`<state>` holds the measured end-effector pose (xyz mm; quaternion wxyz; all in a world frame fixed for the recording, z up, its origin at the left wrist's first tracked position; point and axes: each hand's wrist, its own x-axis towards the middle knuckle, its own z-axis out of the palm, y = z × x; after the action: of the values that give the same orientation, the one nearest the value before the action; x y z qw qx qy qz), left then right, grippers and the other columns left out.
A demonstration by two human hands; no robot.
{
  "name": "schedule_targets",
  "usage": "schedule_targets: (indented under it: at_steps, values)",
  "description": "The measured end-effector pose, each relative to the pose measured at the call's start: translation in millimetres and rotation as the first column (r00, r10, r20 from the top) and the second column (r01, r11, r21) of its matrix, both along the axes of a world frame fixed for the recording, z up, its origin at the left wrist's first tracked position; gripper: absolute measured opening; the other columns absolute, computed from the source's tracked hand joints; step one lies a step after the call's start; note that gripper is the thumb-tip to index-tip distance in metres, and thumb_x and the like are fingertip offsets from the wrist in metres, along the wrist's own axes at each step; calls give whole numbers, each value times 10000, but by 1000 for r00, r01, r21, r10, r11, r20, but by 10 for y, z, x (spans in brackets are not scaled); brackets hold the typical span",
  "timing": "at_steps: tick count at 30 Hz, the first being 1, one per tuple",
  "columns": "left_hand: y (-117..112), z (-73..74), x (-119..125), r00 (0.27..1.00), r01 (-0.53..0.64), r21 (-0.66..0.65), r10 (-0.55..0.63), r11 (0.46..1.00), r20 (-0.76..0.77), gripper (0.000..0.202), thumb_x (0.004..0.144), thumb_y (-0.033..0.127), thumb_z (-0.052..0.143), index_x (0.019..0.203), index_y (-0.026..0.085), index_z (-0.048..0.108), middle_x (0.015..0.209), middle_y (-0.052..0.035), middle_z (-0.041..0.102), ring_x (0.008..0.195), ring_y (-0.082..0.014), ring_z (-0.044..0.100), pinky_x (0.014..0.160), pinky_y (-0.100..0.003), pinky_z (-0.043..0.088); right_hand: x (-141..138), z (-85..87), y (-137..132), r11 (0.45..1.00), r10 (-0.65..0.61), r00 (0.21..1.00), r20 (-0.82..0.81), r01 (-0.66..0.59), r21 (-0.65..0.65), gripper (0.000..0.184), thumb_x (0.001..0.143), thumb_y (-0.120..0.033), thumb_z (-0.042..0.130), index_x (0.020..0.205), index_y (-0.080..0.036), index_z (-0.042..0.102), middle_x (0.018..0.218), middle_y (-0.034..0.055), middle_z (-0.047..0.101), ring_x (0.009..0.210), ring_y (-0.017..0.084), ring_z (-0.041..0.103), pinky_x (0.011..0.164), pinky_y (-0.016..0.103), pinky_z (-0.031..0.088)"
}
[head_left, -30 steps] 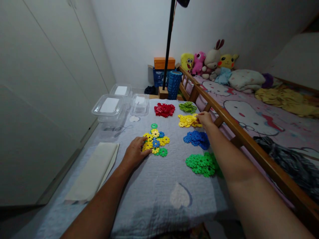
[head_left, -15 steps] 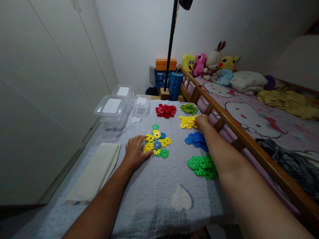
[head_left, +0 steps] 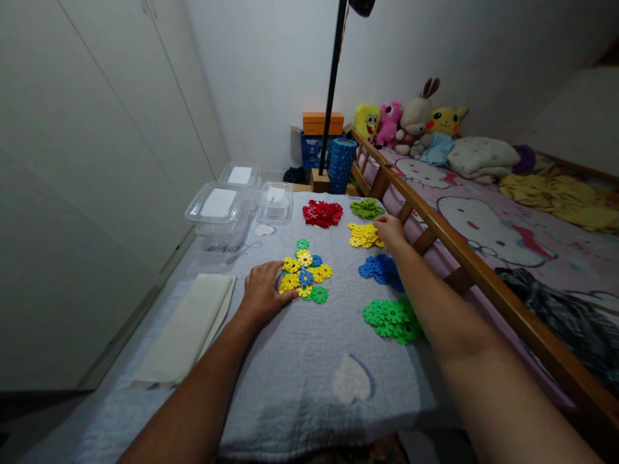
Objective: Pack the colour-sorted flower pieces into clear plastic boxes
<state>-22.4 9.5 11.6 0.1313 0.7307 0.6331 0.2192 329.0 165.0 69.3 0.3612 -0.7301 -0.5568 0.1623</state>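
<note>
A flat cluster of joined yellow, blue and green snowflake discs (head_left: 305, 276) lies in the middle of a grey quilted cloth (head_left: 309, 361). My left hand (head_left: 261, 293) rests against its left edge, fingers curled on the yellow discs. My right hand (head_left: 389, 231) reaches over the right edge of a yellow disc pile (head_left: 362, 235), fingers bent down onto it; what they hold, if anything, is hidden. Other sorted piles lie around: red (head_left: 321, 212), light green (head_left: 366, 208), blue (head_left: 380, 269) and dark green (head_left: 393, 319).
Three clear plastic containers (head_left: 220, 209) stand at the back left. A folded cream cloth (head_left: 188, 328) lies at the left. A wooden bed rail (head_left: 464, 264) runs along the right, with plush toys (head_left: 411, 122) behind. A black pole (head_left: 333, 90) rises at the back.
My right hand has shifted slightly back over the yellow pile. My left hand has stayed on the disc cluster. The view has moved a little.
</note>
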Motion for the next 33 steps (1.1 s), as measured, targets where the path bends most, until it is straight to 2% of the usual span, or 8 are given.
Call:
schedule_targets:
  at_steps: [5,7,9,12,15,22,26,33]
  values:
    - [17,17,-19,999,33,-40,-31,999,29,745,732,433,834,1398,218,582,1418,-139,644,1275,-369,573,1074,-507,442,-640,22,-260,939,307,952,-8,-304,-164,161,805,-176,656,929,-152,756,793,20,741,643,127,650,583,202,466]
    - [24,31,-33,997,66,-37,-64,997,49,743,725,413,842,1391,206,585,1418,-143,644,1279,-354,583,1095,-488,438,-873,18,-390,773,602,780,173,-515,-370,185,851,-186,654,996,-163,767,903,31,769,760,132,676,673,203,476]
    - [26,46,-51,994,91,-41,-89,995,64,748,718,395,848,1391,205,584,1422,-142,642,1287,-344,587,1111,-476,433,-1037,9,-506,704,681,699,219,-542,-459,248,794,-210,752,1038,-175,776,977,45,778,834,157,687,716,212,473]
    - [19,67,-75,993,104,-65,-100,992,68,771,708,381,853,1407,209,574,1434,-137,634,1285,-353,587,1103,-483,443,-1141,-11,-628,664,719,644,262,-527,-530,451,681,-225,851,1123,-190,769,1085,74,768,882,194,689,709,229,465]
    - [14,77,-91,992,117,-86,-113,989,51,773,706,366,849,1409,201,572,1444,-139,625,1285,-363,578,1098,-491,445,-1133,-34,-687,639,743,608,281,-517,-569,448,684,-217,832,1125,-193,757,1117,77,758,896,201,673,688,235,442]
    - [49,15,-121,984,165,-53,-161,985,76,619,721,331,822,1300,222,634,1404,-112,648,1273,-340,590,1109,-500,445,-952,-90,-674,689,676,720,157,-542,-481,173,688,-136,796,832,-189,717,809,-8,718,707,132,598,588,208,370]
    - [57,-29,-130,978,165,-15,-162,986,134,569,730,315,804,1275,239,655,1364,-96,667,1265,-321,602,1112,-492,462,-683,-92,-561,769,562,826,38,-505,-391,93,729,-131,744,781,-178,683,658,-42,655,595,107,589,545,185,382]
    - [55,-60,-100,972,147,-33,-138,989,191,535,771,319,765,1282,203,657,1310,-120,680,1144,-297,658,990,-456,545,8,-98,-146,988,48,998,-41,-53,-148,77,759,-139,636,834,-157,637,595,-53,560,523,100,548,491,175,396]
